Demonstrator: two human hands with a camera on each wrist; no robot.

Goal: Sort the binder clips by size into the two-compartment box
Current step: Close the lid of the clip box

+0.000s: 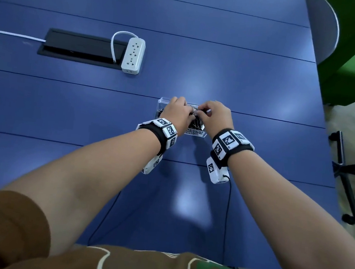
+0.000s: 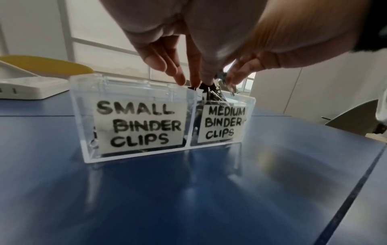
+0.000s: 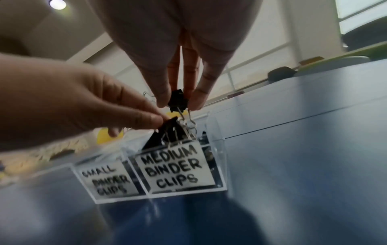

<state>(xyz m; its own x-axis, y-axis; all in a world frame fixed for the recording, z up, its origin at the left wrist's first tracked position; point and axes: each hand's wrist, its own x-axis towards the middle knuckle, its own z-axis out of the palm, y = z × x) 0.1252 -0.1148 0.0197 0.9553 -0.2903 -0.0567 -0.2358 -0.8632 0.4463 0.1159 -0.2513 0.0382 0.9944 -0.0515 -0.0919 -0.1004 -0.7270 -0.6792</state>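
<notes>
R hand (image 3: 178, 92) is pinching a small clip (image 3: 176, 101), tangled w/ a medium clip (image 3: 167, 132); L hand (image 3: 83, 106) is pinching that one at 8 o'clock. Prob. separating them above the box (image 3: 217, 149).

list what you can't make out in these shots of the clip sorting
- Clear box contents, head view: both hands cover them.
- Small-clip count, left wrist view: the SMALL label hides that compartment.
- Small black clip, right wrist view: blurred; whether it is hooked to the clips below is unclear.

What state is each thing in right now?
Two-compartment box: open-topped, on the table.
Small binder clip: pinched by right hand above the box.
Medium binder clip: gripped by left hand, over the medium compartment.
Power strip: nothing plugged in.
</notes>
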